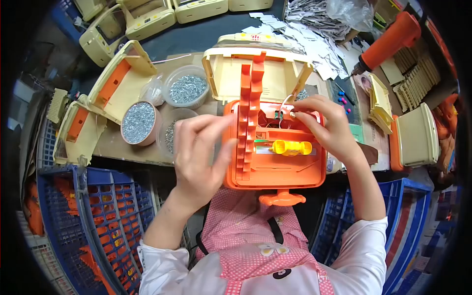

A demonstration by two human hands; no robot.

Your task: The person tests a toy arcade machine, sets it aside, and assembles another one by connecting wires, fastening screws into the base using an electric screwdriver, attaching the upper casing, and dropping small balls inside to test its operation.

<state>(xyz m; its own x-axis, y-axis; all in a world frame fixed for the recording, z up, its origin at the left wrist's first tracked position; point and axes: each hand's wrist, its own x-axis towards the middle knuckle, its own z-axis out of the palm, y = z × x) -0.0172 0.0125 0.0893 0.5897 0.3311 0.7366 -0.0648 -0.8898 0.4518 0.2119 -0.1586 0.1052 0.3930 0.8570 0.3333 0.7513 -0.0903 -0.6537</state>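
Observation:
An orange plastic housing (282,177) lies open in front of me, with a yellow plastic piece (292,148) in its middle. A tall orange stepped strip (256,81) stands up along its left side. My left hand (196,157), slightly blurred, is beside that strip with its fingers apart and nothing visible in them. At the upper right of the housing, my right hand (327,123) pinches near a thin wire (284,102); what lies between the fingertips is too small to name. A small green circuit board (278,115) sits inside. Below the housing projects an orange knob-like part (282,198).
Behind the housing stands a cream shell (231,81). To the left are a tub of screws (188,89), a container of small metal pieces (140,123) and more shells (120,83). A red power screwdriver (393,42) hangs upper right. Blue crates (110,216) flank me.

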